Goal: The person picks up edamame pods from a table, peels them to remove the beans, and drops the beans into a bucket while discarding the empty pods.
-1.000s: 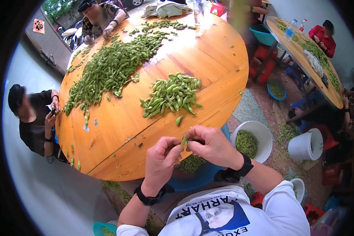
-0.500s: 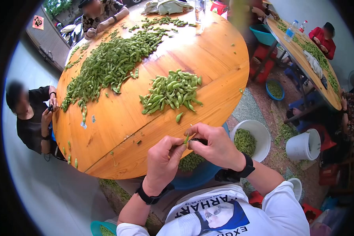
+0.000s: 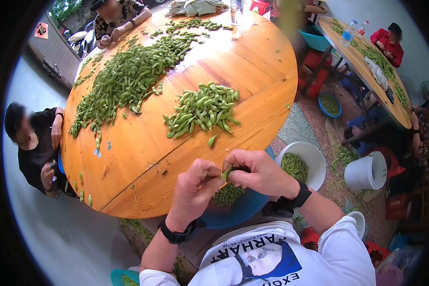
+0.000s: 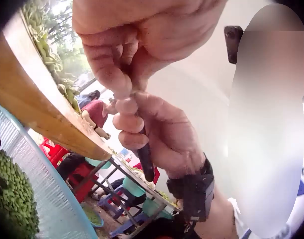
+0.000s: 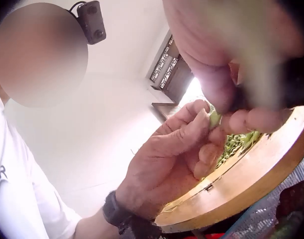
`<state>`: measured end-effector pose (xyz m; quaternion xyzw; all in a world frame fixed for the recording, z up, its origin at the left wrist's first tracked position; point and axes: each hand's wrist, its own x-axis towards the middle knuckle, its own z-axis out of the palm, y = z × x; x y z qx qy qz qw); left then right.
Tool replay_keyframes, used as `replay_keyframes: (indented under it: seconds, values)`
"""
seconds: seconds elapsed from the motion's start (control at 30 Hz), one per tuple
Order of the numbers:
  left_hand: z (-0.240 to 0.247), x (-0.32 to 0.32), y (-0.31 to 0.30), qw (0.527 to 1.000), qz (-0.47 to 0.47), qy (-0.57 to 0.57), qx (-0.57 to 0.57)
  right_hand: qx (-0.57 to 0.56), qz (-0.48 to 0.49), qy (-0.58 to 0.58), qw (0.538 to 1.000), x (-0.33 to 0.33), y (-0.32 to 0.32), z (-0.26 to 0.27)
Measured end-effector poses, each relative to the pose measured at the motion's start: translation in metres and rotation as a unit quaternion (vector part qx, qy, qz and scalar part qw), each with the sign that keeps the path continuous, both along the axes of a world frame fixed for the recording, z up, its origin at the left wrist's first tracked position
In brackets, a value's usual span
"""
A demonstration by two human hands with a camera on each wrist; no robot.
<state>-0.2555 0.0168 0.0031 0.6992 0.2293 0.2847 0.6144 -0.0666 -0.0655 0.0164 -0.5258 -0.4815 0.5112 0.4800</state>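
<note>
My left hand (image 3: pixel 195 187) pinches a green soybean pod (image 3: pixel 226 172) between thumb and fingertips, just above the table's near edge. Close against it, my right hand (image 3: pixel 260 174) has its fingers curled round a slim black handle (image 4: pixel 146 162), its thumb and fingertip right at the pod. The handle's far end is hidden in the fingers, so I cannot tell what tool it is. In the right wrist view the pod (image 5: pixel 214 118) shows between both hands' fingertips. Below the hands, a blue basin (image 3: pixel 233 217) holds many loose green beans (image 3: pixel 228 194).
On the round wooden table (image 3: pixel 262 86) lie a small pod pile (image 3: pixel 205 110), a single pod (image 3: pixel 212 140) and a larger heap (image 3: pixel 128 76). White buckets (image 3: pixel 314 164) stand to the right. Other people sit around this table and a second one (image 3: pixel 367 71).
My fingertips have come closer together round the pod, which now tilts more to the side. The person at the left has lowered one hand. The whole head view has shifted slightly.
</note>
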Motion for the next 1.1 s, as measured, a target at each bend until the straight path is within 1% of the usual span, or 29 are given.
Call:
replay_keyframes:
  seconds: [0.03, 0.07, 0.1, 0.13, 0.17, 0.23, 0.27, 0.3, 0.33, 0.37, 0.43, 0.47, 0.5, 0.53, 0.57, 0.6, 0.63, 0.67, 0.73, 0.83, 0.87, 0.9, 0.93, 0.97, 1.0, 1.03, 1.07, 1.1]
  values:
    - [0.001, -0.001, 0.002, 0.996, -0.029, -0.02, -0.079, 0.0, 0.0, 0.0, 1.0, 0.003, 0.001, -0.001]
    - [0.002, -0.002, 0.004, 0.996, -0.03, -0.019, -0.079, -0.008, 0.028, 0.021, 0.999, 0.005, 0.001, -0.005]
    - [0.003, -0.003, 0.005, 0.988, -0.052, -0.033, -0.14, -0.017, 0.057, 0.041, 0.997, 0.007, 0.002, -0.007]
    - [0.003, -0.003, 0.006, 0.976, -0.075, -0.047, -0.2, -0.019, 0.056, 0.043, 0.997, 0.008, 0.002, -0.008]
    - [0.003, -0.004, 0.007, 0.975, -0.075, -0.046, -0.202, -0.025, 0.07, 0.066, 0.995, 0.008, 0.003, -0.008]
    - [0.003, -0.005, 0.01, 0.955, -0.1, -0.045, -0.276, -0.032, 0.084, 0.09, 0.992, 0.01, 0.004, -0.008]
    - [0.002, -0.005, 0.01, 0.955, -0.1, -0.044, -0.277, -0.036, 0.093, 0.104, 0.989, 0.01, 0.005, -0.007]
    - [0.0, -0.005, 0.011, 0.945, -0.111, -0.064, -0.302, -0.04, 0.102, 0.119, 0.987, 0.01, 0.004, -0.007]
    - [-0.001, -0.005, 0.01, 0.934, -0.122, -0.083, -0.327, -0.041, 0.101, 0.121, 0.987, 0.008, 0.003, -0.007]
    - [0.0, -0.005, 0.009, 0.933, -0.124, -0.082, -0.327, -0.048, 0.084, 0.104, 0.99, 0.007, 0.003, -0.005]
    - [0.007, -0.004, 0.006, 0.965, -0.043, -0.02, -0.257, -0.055, 0.065, 0.085, 0.993, 0.005, 0.002, 0.002]
    - [0.01, -0.002, 0.003, 0.965, -0.044, -0.022, -0.257, -0.017, 0.03, -0.008, 0.999, 0.001, 0.0, 0.006]
    - [0.014, 0.0, -0.002, 0.978, -0.013, 0.011, -0.207, 0.022, -0.004, -0.101, 0.995, -0.001, -0.002, 0.009]
    - [0.015, 0.001, -0.006, 0.987, 0.018, 0.045, -0.156, 0.022, -0.004, -0.101, 0.995, -0.003, -0.003, 0.007]
    - [0.013, 0.0, -0.008, 0.987, 0.019, 0.044, -0.156, 0.071, -0.024, -0.154, 0.985, -0.004, -0.003, 0.005]
    - [0.009, 0.0, -0.009, 0.998, 0.02, 0.057, -0.031, 0.12, -0.044, -0.205, 0.97, -0.006, -0.004, 0.003]
    - [0.007, 0.0, -0.01, 0.993, 0.022, 0.069, 0.093, 0.12, -0.044, -0.205, 0.97, -0.008, -0.004, 0.003]
    - [0.007, 0.001, -0.011, 0.993, 0.021, 0.069, 0.093, 0.117, -0.058, -0.21, 0.969, -0.01, -0.004, 0.004]
    - [0.007, 0.002, -0.012, 0.972, 0.027, 0.071, 0.221, 0.113, -0.073, -0.215, 0.967, -0.011, -0.005, 0.004]
    - [0.005, 0.002, -0.011, 0.972, 0.019, 0.067, 0.226, 0.102, -0.061, -0.207, 0.971, -0.009, -0.005, 0.004]
    - [0.006, 0.002, -0.01, 0.972, 0.02, 0.067, 0.226, 0.108, -0.04, -0.196, 0.974, -0.007, -0.005, 0.003]
    - [0.007, 0.002, -0.01, 0.974, 0.013, 0.065, 0.215, 0.115, -0.019, -0.185, 0.976, -0.006, -0.005, 0.002]
    - [0.008, 0.001, -0.009, 0.977, 0.006, 0.063, 0.204, 0.114, -0.019, -0.185, 0.976, -0.005, -0.005, 0.003]
    - [0.008, 0.0, -0.007, 0.977, 0.005, 0.064, 0.204, 0.098, -0.008, -0.165, 0.981, -0.004, -0.005, 0.005]
    - [0.008, -0.001, -0.006, 0.997, -0.01, 0.046, 0.062, 0.082, 0.003, -0.145, 0.986, -0.003, -0.005, 0.006]
    - [0.007, -0.003, -0.003, 0.996, -0.026, 0.027, -0.082, 0.082, 0.003, -0.145, 0.986, -0.001, -0.005, 0.006]
    - [0.006, -0.003, 0.0, 0.996, -0.026, 0.027, -0.081, 0.057, 0.02, -0.098, 0.993, 0.0, -0.005, 0.005]
    - [0.004, -0.004, 0.004, 0.986, -0.062, -0.003, -0.153, 0.031, 0.037, -0.05, 0.998, 0.002, -0.005, 0.004]
